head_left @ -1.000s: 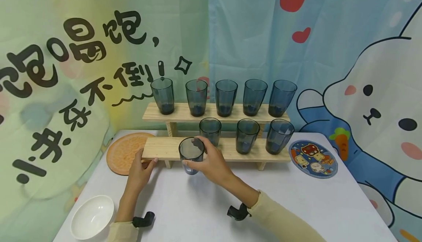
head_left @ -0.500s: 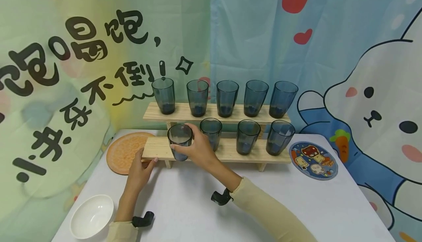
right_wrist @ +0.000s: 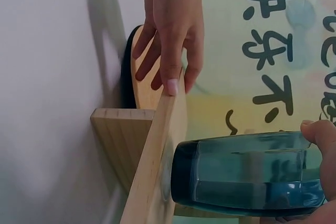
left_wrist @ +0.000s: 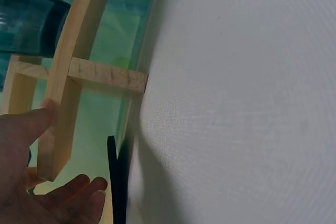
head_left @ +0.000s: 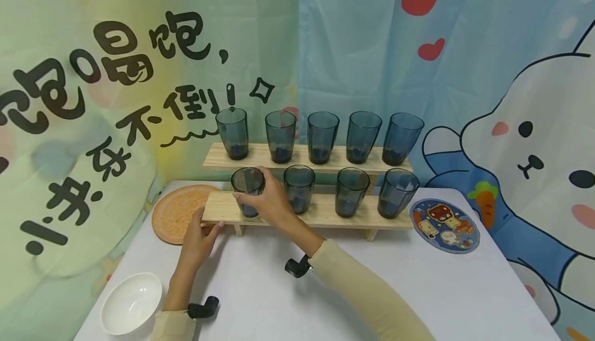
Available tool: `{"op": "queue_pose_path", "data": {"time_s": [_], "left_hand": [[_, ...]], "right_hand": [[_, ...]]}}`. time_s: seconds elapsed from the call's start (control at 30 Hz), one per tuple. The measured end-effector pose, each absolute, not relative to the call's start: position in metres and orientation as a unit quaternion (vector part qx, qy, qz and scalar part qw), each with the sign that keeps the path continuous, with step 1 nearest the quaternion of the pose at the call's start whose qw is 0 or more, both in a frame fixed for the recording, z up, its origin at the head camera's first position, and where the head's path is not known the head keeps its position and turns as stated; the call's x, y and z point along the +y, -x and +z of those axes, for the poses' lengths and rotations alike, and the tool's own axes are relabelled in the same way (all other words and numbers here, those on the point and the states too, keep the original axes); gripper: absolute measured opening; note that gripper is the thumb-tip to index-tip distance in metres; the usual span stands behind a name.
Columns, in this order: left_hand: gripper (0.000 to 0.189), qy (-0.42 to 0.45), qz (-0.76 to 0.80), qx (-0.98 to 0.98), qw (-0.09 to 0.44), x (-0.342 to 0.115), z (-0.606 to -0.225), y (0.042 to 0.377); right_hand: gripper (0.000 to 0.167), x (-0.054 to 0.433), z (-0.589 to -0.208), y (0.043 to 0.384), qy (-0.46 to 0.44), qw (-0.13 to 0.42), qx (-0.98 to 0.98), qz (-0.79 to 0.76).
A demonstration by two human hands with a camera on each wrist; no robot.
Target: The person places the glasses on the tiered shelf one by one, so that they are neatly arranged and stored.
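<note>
My right hand (head_left: 274, 199) grips a blue-tinted drinking glass (head_left: 248, 180) near its rim, thumb on the near side. The glass stands upright at the left part of the lower wooden shelf (head_left: 220, 207). In the right wrist view its dark base (right_wrist: 184, 174) is right at the board; whether it touches, I cannot tell. My left hand (head_left: 197, 240) pinches the left end of that same shelf, with the thumb on the front edge, as the left wrist view also shows at the board (left_wrist: 55, 150). To the right on this tier stand several similar glasses (head_left: 351, 191).
On the upper tier (head_left: 297, 152) stands a row of several matching glasses (head_left: 322, 137). An orange round mat (head_left: 178, 214) lies left of the rack, a blue patterned mat (head_left: 444, 226) right of it. A white bowl (head_left: 132, 304) sits front left on the white table (head_left: 260, 289).
My right hand has carried the glass up and to the left, from in front of the lower shelf to over its left part. The left hand stays at the shelf's end.
</note>
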State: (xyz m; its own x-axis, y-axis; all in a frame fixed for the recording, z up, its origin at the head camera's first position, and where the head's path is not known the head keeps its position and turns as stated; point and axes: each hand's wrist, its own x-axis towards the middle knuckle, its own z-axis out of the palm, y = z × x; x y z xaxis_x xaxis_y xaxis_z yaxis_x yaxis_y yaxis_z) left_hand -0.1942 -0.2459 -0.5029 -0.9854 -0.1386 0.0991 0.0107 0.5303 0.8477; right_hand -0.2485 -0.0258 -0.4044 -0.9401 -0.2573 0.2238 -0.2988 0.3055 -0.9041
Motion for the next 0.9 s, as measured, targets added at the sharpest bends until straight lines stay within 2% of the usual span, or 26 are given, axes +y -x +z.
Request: {"op": "queue_pose_path", "data": {"time_s": [0.63, 0.9], "left_hand": [[0.074, -0.036, -0.492, -0.868, 0.061, -0.247, -0.503, 0.195], [0.074, -0.042, -0.489, -0.869, 0.055, -0.249, -0.503, 0.196]], "right_hand": [[0.087, -0.029, -0.41, 0.26, -0.169, 0.014, -0.82, 0.547], [0.106, -0.031, -0.404, 0.261, -0.163, -0.008, -0.841, 0.515]]}}
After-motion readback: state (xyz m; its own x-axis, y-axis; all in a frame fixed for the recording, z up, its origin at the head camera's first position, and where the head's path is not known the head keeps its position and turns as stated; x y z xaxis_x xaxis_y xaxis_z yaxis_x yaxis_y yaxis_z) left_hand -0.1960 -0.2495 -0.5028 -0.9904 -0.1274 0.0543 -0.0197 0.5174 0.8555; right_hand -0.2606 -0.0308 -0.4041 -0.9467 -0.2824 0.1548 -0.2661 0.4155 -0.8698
